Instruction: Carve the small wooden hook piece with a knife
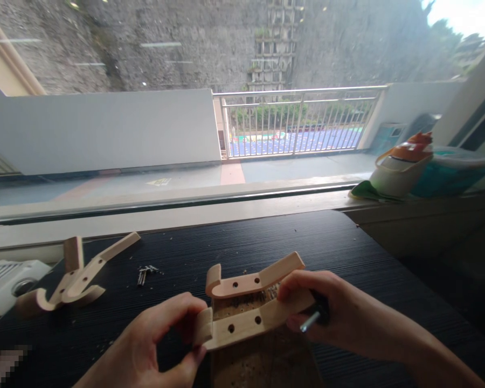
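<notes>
A pale wooden hook with two dark holes lies across the middle, held at both ends. My left hand pinches its curled end between thumb and fingers. Around its straight end on the right closes my right hand, which also keeps a screwdriver with a metal shaft and dark handle in its grip; the tool's tip points down and left. Just behind is a second wooden hook of the same shape, near my right fingertips. Beneath both hooks is a worn wooden board with small holes.
More wooden hooks lie stacked at the left of the black table. Several screws sit in a small pile nearby. A white device stands at the left edge. On the right sill are a bottle and a teal container.
</notes>
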`<state>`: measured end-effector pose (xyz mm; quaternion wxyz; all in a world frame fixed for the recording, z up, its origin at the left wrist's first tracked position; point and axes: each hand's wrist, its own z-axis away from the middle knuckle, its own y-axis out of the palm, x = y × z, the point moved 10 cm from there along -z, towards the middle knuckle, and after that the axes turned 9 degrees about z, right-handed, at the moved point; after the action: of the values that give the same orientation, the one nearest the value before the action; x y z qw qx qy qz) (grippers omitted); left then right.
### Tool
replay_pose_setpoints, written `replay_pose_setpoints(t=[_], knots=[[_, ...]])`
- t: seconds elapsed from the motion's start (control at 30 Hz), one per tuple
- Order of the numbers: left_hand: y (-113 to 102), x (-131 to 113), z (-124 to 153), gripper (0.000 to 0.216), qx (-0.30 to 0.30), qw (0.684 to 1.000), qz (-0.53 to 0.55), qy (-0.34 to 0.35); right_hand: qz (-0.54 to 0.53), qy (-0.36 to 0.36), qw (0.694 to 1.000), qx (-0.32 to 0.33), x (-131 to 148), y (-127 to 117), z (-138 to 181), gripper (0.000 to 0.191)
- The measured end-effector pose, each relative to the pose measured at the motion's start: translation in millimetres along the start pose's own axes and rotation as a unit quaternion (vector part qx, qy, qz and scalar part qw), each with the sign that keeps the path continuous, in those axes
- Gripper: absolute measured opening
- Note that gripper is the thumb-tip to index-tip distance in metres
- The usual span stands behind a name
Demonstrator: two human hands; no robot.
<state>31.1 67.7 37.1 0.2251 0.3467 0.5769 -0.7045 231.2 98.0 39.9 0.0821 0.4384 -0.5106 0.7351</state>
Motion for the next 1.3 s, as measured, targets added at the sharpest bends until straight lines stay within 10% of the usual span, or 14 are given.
replay_pose_setpoints(t=[1.3], knots=[[21, -8, -6, 0.029, 0.097, 0.990, 0.105, -0.011, 0.055, -0.008, 0.995, -0.086, 3, -1, -2, 0.020]])
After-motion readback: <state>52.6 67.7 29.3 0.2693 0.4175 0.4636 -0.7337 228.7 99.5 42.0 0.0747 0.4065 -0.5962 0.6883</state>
